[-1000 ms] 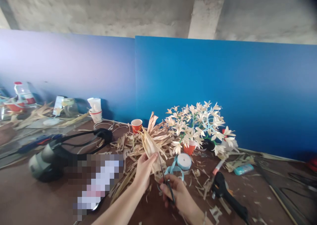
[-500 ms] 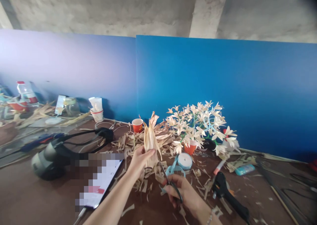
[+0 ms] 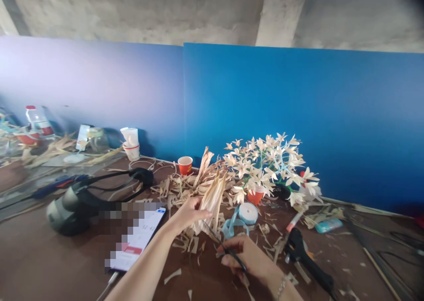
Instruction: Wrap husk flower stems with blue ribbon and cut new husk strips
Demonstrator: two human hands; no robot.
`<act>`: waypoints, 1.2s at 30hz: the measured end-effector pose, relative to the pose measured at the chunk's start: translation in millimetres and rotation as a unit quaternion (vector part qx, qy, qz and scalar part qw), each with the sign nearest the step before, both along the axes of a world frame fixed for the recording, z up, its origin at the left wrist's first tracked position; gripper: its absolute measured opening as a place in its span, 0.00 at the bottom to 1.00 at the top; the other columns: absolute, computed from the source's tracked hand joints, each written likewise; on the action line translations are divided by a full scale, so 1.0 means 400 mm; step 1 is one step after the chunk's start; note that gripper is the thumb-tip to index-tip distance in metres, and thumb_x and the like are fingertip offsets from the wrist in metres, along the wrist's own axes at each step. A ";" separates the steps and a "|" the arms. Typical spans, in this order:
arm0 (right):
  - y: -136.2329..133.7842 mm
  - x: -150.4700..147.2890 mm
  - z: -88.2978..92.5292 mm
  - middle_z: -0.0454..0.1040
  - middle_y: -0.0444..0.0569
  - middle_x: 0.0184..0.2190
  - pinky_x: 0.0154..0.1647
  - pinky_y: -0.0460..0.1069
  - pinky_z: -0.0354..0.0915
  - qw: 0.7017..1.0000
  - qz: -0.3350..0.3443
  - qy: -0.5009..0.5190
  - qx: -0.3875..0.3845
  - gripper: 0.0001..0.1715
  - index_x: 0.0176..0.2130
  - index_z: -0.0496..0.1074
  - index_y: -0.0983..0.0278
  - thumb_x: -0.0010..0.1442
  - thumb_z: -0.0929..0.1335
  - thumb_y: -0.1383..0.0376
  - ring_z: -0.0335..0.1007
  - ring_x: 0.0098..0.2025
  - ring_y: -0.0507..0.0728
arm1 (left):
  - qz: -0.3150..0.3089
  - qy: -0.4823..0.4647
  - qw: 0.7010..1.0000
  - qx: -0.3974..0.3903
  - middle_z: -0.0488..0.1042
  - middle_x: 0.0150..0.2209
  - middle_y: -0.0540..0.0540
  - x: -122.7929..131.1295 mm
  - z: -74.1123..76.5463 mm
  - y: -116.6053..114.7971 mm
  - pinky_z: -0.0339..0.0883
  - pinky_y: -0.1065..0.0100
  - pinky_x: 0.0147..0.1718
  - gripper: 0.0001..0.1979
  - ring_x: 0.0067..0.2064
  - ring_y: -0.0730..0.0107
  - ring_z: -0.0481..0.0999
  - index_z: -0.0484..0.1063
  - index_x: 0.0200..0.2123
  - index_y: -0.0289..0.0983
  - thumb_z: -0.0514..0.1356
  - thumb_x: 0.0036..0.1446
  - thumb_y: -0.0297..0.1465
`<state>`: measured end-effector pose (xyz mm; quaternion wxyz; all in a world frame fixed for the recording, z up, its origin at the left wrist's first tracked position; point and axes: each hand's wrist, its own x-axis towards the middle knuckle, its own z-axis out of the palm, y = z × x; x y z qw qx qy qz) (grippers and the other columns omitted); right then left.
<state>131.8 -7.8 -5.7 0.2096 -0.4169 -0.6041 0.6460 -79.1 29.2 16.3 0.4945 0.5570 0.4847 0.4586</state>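
My left hand (image 3: pixel 194 213) pinches a pale dried corn husk (image 3: pixel 213 198) near its lower end, with the pointed tips leaning up and to the right. In my right hand (image 3: pixel 243 254) is a pair of black-handled scissors (image 3: pixel 236 260). Their blades point up and left and reach the bottom of the husk by my left thumb. Whether the blades are apart is too small to tell. Husk scraps (image 3: pixel 194 243) lie on the brown table under both hands. A roll of light blue ribbon (image 3: pixel 248 213) sits just beyond my right hand.
Husk flowers (image 3: pixel 265 164) stand in a red cup (image 3: pixel 255 196) behind the ribbon. A black glue gun (image 3: pixel 304 261) lies at right, near a blue-green packet (image 3: pixel 328 225). At left are a phone (image 3: pixel 137 239) and a dark strapped device (image 3: pixel 71 208). An orange cup (image 3: pixel 184 165) stands behind the husk pile.
The husk has moved lower and tilted to the right in my left hand. The scissors stay by its bottom end, still in my right hand. The view has shifted slightly.
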 end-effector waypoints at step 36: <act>0.009 -0.010 -0.046 0.65 0.38 0.16 0.12 0.40 0.52 0.999 -0.011 0.020 0.025 0.21 0.34 0.70 0.66 0.42 0.72 0.56 0.56 0.13 0.45 | 0.068 -0.079 0.994 -0.017 0.73 0.23 0.47 0.012 -0.015 0.009 0.61 0.73 0.20 0.13 0.23 0.68 0.71 0.72 0.30 0.31 0.65 0.38 0.31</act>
